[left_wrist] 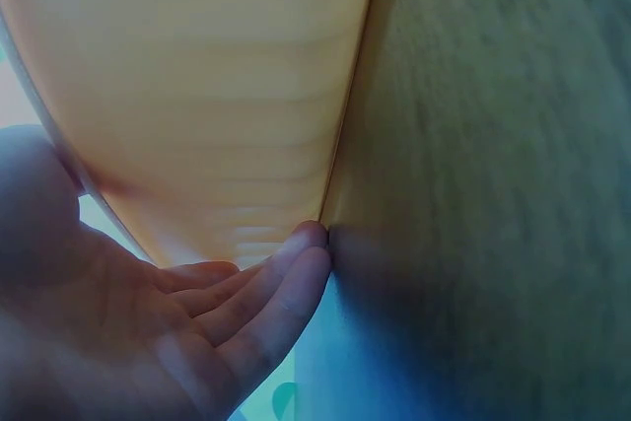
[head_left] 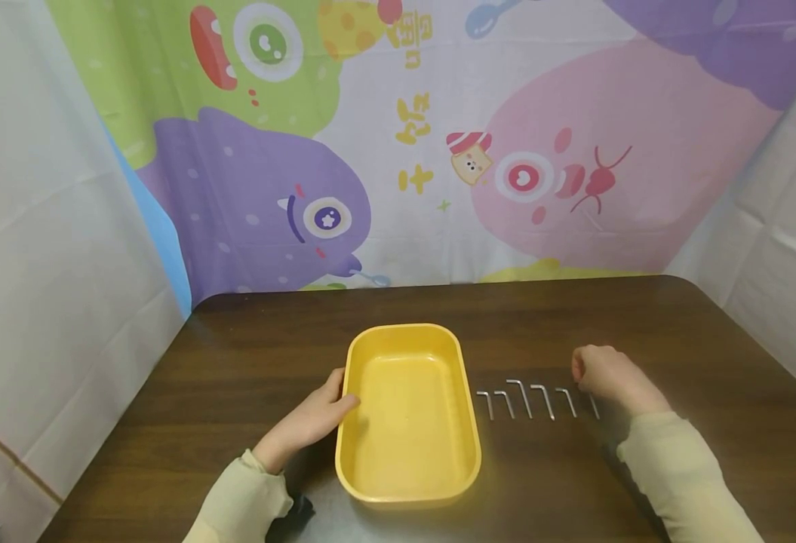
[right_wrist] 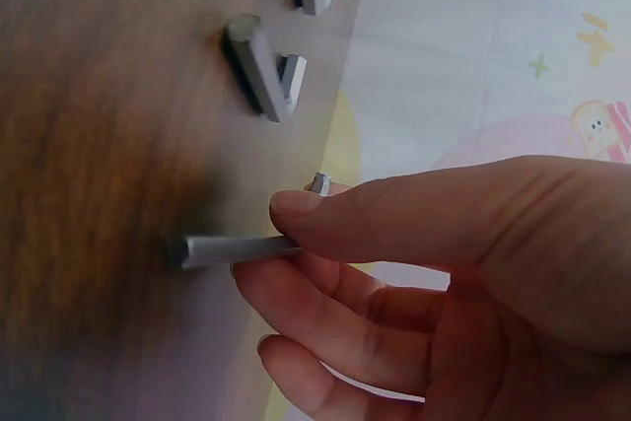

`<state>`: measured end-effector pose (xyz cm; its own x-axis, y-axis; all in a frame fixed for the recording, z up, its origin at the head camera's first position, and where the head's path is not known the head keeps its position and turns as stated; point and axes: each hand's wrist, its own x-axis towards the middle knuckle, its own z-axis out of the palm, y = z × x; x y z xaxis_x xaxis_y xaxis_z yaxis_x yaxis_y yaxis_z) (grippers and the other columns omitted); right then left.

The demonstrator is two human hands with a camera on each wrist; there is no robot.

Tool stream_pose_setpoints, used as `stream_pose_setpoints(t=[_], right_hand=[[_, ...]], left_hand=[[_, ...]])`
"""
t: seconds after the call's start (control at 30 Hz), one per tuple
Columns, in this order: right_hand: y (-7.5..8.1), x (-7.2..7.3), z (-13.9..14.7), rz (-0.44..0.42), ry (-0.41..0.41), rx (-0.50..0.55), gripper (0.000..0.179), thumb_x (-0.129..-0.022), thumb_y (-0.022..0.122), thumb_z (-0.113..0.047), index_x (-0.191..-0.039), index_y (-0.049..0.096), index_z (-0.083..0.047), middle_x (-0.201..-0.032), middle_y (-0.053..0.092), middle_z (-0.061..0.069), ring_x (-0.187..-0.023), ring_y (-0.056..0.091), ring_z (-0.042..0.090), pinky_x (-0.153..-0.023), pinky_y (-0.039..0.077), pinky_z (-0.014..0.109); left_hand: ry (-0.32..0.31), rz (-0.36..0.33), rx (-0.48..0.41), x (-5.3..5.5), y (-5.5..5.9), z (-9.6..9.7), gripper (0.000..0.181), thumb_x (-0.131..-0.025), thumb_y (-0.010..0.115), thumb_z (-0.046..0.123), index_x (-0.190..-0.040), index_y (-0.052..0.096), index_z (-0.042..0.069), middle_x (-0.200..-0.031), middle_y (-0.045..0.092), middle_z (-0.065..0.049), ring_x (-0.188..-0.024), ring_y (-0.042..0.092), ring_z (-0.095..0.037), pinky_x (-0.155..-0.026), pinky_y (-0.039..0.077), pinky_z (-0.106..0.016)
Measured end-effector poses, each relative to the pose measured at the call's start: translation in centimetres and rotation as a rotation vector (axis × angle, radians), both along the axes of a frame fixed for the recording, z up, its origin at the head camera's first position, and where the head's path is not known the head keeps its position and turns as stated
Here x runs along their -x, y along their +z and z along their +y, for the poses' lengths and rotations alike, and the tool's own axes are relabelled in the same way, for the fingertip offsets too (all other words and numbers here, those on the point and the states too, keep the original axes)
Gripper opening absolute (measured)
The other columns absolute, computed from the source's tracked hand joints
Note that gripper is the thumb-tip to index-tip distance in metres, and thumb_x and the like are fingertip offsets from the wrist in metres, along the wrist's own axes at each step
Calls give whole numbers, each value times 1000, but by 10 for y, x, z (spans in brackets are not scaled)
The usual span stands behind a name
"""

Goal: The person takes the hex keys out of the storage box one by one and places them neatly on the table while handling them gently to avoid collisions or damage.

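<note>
A yellow plastic tray (head_left: 407,430) stands on the table, its inside bare. My left hand (head_left: 312,416) holds its left side, thumb over the rim and fingers against the outer wall; in the left wrist view the fingertips (left_wrist: 314,236) touch its lower edge by the tabletop. To the right of the tray, several L-shaped silver hex keys (head_left: 526,400) lie in a row. At the row's right end, my right hand (head_left: 611,375) pinches one hex key (right_wrist: 232,250) between thumb and fingers near its bend. Whether its tip touches the table is unclear.
The brown wooden table (head_left: 289,324) has rounded far corners. Behind it hangs a cartoon-printed cloth (head_left: 438,249), with pale cloth on both sides. Something black (head_left: 297,519) shows beside the left sleeve.
</note>
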<state>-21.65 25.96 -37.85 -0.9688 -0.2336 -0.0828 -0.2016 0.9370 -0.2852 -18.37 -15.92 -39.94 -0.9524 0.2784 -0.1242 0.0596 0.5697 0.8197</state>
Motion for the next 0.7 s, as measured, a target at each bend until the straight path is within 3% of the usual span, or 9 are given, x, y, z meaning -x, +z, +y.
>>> stream_pose_setpoints(t=[0.7], right_hand=[[-6,1,-1,-11,-9,-19,12,-69,57,1,-70,53,-11,-66,50,2,-61,47,19,-53,35,32]], left_hand=[[-15,1,-17,-1,3,0,53,-88,47,21,-133,31,-1,-109,57,-14,-83,59,-17,-77,48,-34]])
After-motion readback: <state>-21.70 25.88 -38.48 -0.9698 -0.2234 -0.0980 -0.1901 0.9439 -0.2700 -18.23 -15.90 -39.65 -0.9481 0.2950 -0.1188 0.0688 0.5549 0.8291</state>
